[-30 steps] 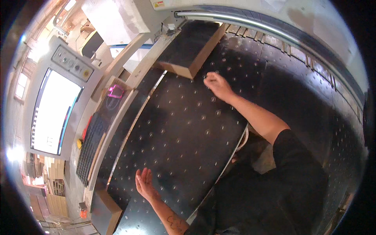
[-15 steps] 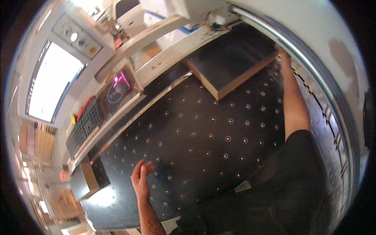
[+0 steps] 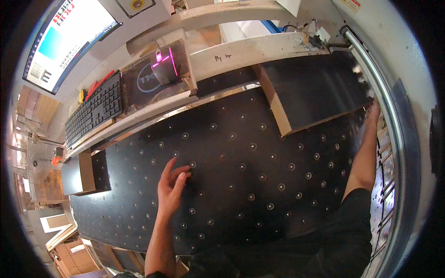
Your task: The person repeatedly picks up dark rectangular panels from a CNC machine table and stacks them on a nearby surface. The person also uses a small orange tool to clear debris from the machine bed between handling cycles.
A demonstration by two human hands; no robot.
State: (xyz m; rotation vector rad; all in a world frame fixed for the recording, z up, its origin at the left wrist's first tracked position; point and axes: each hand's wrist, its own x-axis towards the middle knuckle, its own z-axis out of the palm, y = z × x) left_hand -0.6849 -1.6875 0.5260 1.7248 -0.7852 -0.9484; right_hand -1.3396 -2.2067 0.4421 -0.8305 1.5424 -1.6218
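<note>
My left hand (image 3: 171, 187) hovers over the black table (image 3: 222, 185) with its fingers apart and nothing in it. The table top is dotted with small round metal nozzles. At the far right, my right hand (image 3: 372, 111) is at the near right corner of a thick black-topped board (image 3: 320, 88) with light brown edges. Its fingers are partly hidden and blurred there, so I cannot tell how they lie on the board. That board lies flat beside the machine's long metal bar (image 3: 378, 83).
A smaller board piece (image 3: 76, 173) stands on the table's left end. Behind the table are a keyboard (image 3: 96, 109), a lit mouse (image 3: 164, 69) on a pad, and a screen (image 3: 67, 39). Cardboard and wood pieces (image 3: 76, 255) lie at the lower left.
My view has turned, so everything sits differently in the picture. The board's angle to the table's back edge looks different. My right hand stays at its right corner; my left hand remains raised.
</note>
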